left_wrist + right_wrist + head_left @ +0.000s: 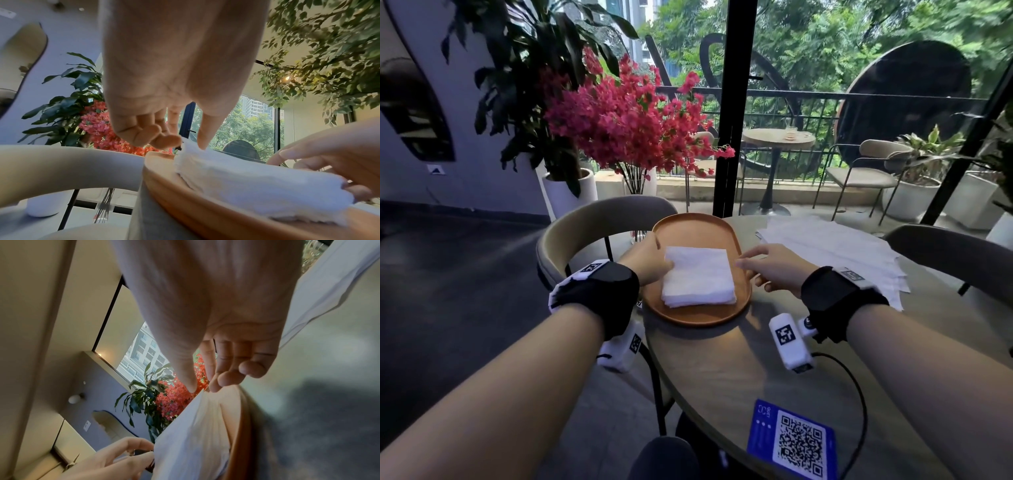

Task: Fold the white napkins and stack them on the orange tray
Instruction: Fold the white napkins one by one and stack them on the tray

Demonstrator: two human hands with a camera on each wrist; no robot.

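Note:
A stack of folded white napkins [698, 274] [257, 186] [185, 434] lies in the middle of the oval orange tray [688, 233] [185, 203] [242, 426]. My left hand [666, 257] [185, 142] is at the stack's left edge. Its loosely curled fingertips touch that edge and the thumb rests by the far-left corner. My right hand [748, 272] [202, 390] hovers over the tray's right rim with relaxed fingers. Its fingertips are right at the stack's right edge, holding nothing. A loose pile of unfolded white napkins [835, 246] [329, 280] lies at the table's back right.
The tray sits near the far left edge of a round grey table [722, 377]. A blue QR card [791, 442] lies at the front edge. Curved-back chairs stand at the left [592, 222] and right [955, 246]. Red flowers [626, 120] stand behind the left chair.

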